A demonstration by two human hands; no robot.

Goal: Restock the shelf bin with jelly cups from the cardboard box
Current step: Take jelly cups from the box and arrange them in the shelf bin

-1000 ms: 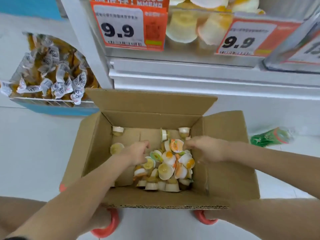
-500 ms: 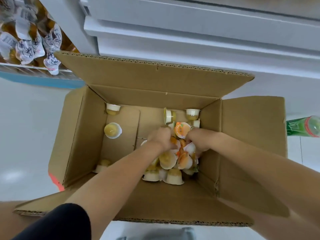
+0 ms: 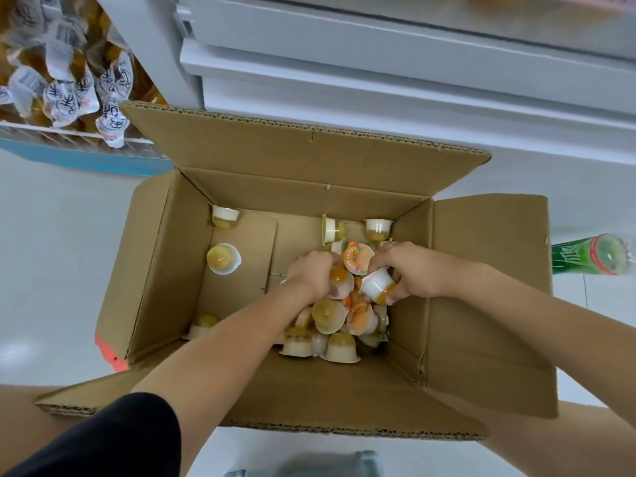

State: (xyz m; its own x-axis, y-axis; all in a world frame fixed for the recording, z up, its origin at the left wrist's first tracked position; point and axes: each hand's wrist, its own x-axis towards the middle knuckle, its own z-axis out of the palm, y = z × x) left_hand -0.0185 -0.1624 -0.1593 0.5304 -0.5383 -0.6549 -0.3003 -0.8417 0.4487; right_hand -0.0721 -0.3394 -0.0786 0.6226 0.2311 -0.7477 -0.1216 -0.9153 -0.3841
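Observation:
An open cardboard box (image 3: 488, 304) sits in front of me, flaps spread. A heap of small jelly cups (image 3: 332, 316) with yellow and orange fruit lies at its right side. My left hand (image 3: 311, 271) is curled around cups at the top of the heap. My right hand (image 3: 409, 270) grips a white cup (image 3: 377, 285) and presses an orange-lidded cup (image 3: 358, 258) between both hands. Loose cups lie apart: one (image 3: 223, 258) at the left, one (image 3: 224, 216) in the back left corner, two (image 3: 378, 229) by the back wall. The shelf bin is out of view.
White shelf units (image 3: 378, 74) rise just behind the box. A wire basket of wrapped snacks (image 3: 65, 87) stands at the upper left. A green bottle (image 3: 593, 254) lies on the floor to the right. Something red (image 3: 110, 352) shows under the box's left edge.
The view has tilted down and closer, so the price tags and upper bin have left the frame. Both hands have come together on the heap and closed on cups.

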